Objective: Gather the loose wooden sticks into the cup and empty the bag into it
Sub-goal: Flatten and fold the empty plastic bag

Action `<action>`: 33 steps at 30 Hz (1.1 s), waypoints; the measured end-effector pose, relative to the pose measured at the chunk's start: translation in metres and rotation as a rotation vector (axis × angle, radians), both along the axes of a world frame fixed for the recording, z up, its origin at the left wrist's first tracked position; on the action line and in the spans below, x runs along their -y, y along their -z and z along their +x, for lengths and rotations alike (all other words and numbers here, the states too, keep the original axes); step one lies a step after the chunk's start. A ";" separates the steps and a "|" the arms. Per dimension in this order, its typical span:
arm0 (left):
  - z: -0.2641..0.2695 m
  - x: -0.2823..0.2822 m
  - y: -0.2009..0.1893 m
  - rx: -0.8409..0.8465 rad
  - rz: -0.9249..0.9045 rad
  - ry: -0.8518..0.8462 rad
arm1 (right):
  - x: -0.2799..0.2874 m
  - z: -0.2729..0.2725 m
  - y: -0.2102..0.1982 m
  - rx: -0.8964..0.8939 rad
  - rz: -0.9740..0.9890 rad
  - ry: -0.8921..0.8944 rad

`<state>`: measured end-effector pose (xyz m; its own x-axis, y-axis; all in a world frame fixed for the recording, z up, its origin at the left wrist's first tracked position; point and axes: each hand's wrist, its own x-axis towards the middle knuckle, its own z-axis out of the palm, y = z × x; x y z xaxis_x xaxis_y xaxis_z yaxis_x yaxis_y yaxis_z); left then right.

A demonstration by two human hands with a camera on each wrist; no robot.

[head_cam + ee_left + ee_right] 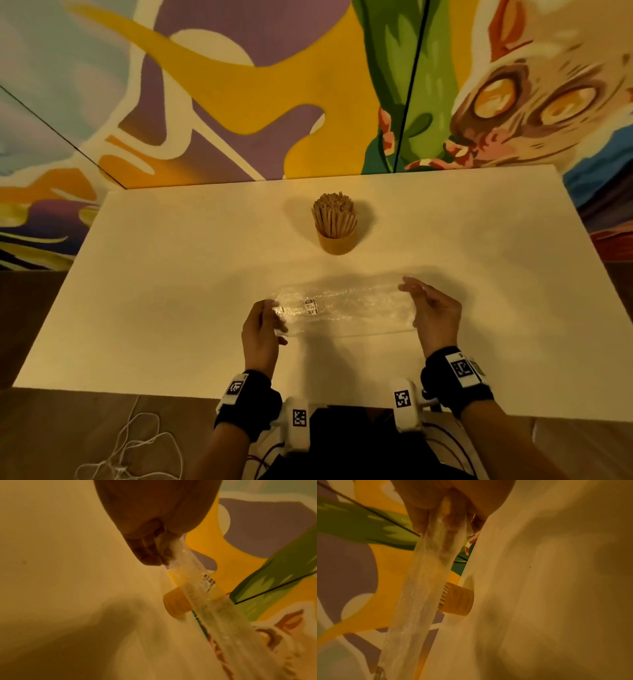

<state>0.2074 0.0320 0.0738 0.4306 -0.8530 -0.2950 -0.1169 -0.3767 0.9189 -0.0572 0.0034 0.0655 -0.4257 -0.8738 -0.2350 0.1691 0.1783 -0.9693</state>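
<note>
A clear plastic bag [346, 310] with a small printed label is stretched flat between my two hands above the near part of the white table [171, 291]. My left hand [265, 323] pinches its left end [164, 545]. My right hand [424, 305] pinches its right end [443, 515]. I see no sticks inside the bag. Beyond it, a tan cup [337, 241] stands upright, packed full of wooden sticks [334, 214]. The cup [175, 605] also shows in the left wrist view, and in the right wrist view the cup [458, 600] is partly behind the bag.
A painted mural wall [308, 85] rises right behind the table's far edge. White cords [130, 448] lie on the floor at the near left. No loose sticks show on the tabletop.
</note>
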 end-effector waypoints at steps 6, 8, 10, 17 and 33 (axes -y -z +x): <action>-0.038 -0.017 -0.028 -0.136 -0.150 -0.102 | -0.015 -0.034 0.003 0.172 0.112 0.059; -0.046 -0.025 -0.034 -0.144 -0.175 -0.100 | -0.020 -0.038 0.003 0.384 0.294 -0.102; -0.050 -0.032 -0.037 -0.131 -0.178 -0.100 | -0.026 -0.040 -0.001 0.438 0.391 -0.275; -0.047 -0.057 -0.032 0.151 -0.222 -0.101 | -0.032 -0.044 -0.006 0.105 0.222 -0.078; -0.081 -0.001 -0.067 0.136 -0.070 0.716 | -0.008 -0.080 -0.089 -0.237 -0.230 -0.531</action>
